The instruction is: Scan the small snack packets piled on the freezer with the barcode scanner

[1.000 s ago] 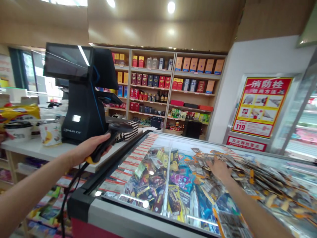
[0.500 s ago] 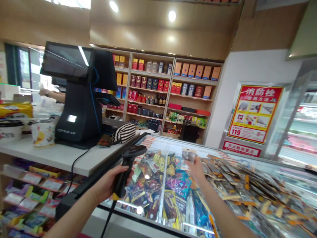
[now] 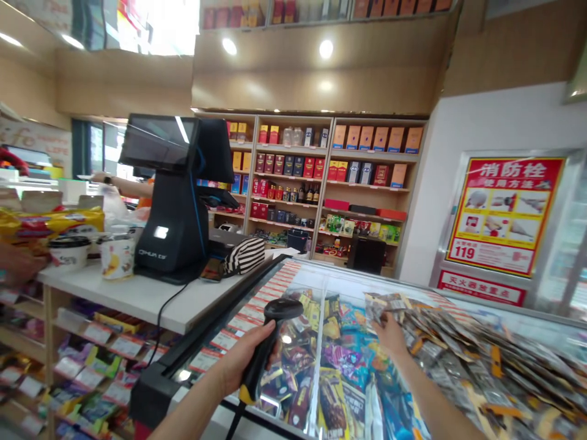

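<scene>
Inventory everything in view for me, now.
Scanner: one, black-yellow, centre
Flat packets: many, grey-orange, piled right
Glass-topped case: one, black-edged, centre
Counter: one, white, left
Wrapped goods: many, multicoloured, inside case and under counter
Terminal: one, black, on counter
Pouch: one, black-white, beside terminal
Cups: at least two, white, on counter
Bag: one, yellow, behind cups
Signs: two, red, right
Shelving: three bays, tan, back
Another person's arm: at least one, behind terminal
Left hand: one, bare, gripping scanner
Right hand: one, bare, at packets' edge

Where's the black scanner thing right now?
In the head view, the scanner is in the person's left hand, low and just left of the picture's middle, above the glass-topped freezer.
</scene>
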Available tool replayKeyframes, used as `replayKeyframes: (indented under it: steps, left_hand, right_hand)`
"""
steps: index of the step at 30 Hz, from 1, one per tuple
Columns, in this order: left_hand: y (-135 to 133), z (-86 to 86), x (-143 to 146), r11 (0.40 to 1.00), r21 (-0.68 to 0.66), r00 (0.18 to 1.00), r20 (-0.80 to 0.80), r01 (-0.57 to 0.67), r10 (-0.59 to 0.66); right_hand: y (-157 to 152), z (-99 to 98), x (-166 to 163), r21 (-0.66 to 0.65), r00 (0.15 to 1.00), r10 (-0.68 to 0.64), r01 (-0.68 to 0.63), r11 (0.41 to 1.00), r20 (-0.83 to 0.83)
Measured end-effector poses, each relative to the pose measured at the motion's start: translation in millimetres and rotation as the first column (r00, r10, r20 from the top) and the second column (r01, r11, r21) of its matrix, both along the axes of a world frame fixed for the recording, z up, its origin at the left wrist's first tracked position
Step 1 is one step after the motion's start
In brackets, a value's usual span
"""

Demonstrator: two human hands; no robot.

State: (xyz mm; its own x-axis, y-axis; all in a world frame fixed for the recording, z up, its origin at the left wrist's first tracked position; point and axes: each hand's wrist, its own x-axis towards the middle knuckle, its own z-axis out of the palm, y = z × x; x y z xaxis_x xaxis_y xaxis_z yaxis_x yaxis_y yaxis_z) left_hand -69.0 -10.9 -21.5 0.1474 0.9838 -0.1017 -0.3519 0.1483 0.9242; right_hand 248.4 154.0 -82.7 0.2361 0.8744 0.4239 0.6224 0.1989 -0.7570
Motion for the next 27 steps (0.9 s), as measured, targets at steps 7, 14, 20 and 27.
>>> replayKeyframes:
  steps: [7,14,20,27]
  left_hand:
    - [-8,16.6,-16,1.0,-0.001,0.999,-0.028,-0.016,0.016]
    - [-17,37.1,-20,0.999,-0.008,0.993,-0.108,0.048,-0.048]
    - [-7,35.2,-5,0.994,0.016,0.989,-0.103,0.111,-0.109]
    - [-18,37.6,-2,0.994,0.046,0.988,-0.128,0.096,-0.089]
  right_hand:
    - [-35,17.2,-53,-0.08,0.789,0.334,-0.432,0.898,-0.515]
    - [-45,22.3,-66,-0.103,0.689,0.385,-0.553,0.827,-0.614]
    - [-40,22.6,-69,-0.112,0.686,0.387,-0.563,0.819,-0.616]
    - [-33,24.0,-77,-0.113,0.685,0.411,-0.582,0.805,-0.602]
